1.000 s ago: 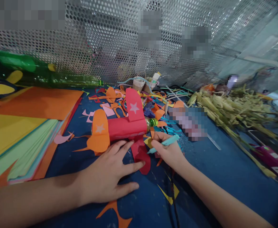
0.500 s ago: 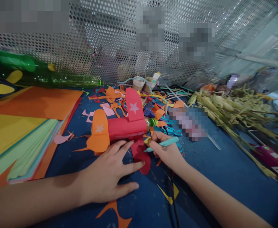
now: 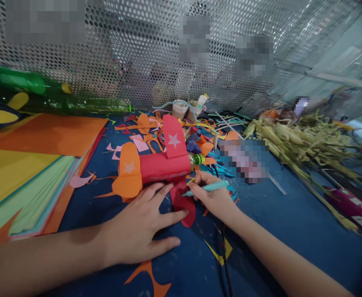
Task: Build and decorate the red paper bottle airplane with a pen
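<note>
A toy airplane (image 3: 162, 168) made of a bottle wrapped in red paper lies in the middle, its green-capped neck to the right. Orange paper forms its tail (image 3: 130, 165), and the upright red wing (image 3: 174, 138) bears a pale star. Fingers spread, my left hand (image 3: 137, 227) rests along the body and on the lower red wing (image 3: 189, 216). Between the fingers of my right hand (image 3: 216, 200) is a light blue pen (image 3: 215, 186), its tip at that lower wing. A small yellow scrap shows by the right fingertips; I cannot tell whether it is held.
Coloured paper sheets (image 3: 48, 134) are stacked at the left, below green bottles (image 3: 85, 103). Paper scraps (image 3: 144, 123) and two small cups (image 3: 179, 109) lie behind the airplane. Dry husks (image 3: 307, 140) and a magenta object (image 3: 344, 202) lie right. A black cable (image 3: 226, 268) runs down the front.
My right hand and the pen have shifted slightly left, bringing the tip further over the lower red wing. My left hand stays in place on the airplane.
</note>
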`<state>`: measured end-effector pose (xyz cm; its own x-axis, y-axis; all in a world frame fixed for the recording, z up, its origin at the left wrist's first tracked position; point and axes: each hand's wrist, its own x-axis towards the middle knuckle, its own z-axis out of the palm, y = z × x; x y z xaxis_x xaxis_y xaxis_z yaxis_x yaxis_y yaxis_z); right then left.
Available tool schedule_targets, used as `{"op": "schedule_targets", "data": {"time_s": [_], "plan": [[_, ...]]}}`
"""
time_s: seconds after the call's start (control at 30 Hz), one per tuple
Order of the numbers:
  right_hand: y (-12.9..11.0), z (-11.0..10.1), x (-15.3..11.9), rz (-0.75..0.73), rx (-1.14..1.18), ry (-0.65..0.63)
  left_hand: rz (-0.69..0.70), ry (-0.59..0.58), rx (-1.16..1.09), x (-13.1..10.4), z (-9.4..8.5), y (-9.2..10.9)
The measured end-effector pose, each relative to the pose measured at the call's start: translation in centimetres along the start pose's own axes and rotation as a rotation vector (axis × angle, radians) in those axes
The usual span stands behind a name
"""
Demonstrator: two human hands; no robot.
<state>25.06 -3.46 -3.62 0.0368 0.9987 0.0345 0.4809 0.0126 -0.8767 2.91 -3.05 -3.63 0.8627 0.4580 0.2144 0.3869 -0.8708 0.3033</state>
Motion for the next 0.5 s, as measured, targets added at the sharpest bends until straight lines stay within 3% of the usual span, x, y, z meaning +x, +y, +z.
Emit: {"op": "schedule_targets", "data": {"time_s": [0.5], "plan": [[0.85, 0.63, 0.15, -0.037, 0.029, -0.025, 0.012, -0.019, 0.016, 0.04, -0.02, -0.03]]}}
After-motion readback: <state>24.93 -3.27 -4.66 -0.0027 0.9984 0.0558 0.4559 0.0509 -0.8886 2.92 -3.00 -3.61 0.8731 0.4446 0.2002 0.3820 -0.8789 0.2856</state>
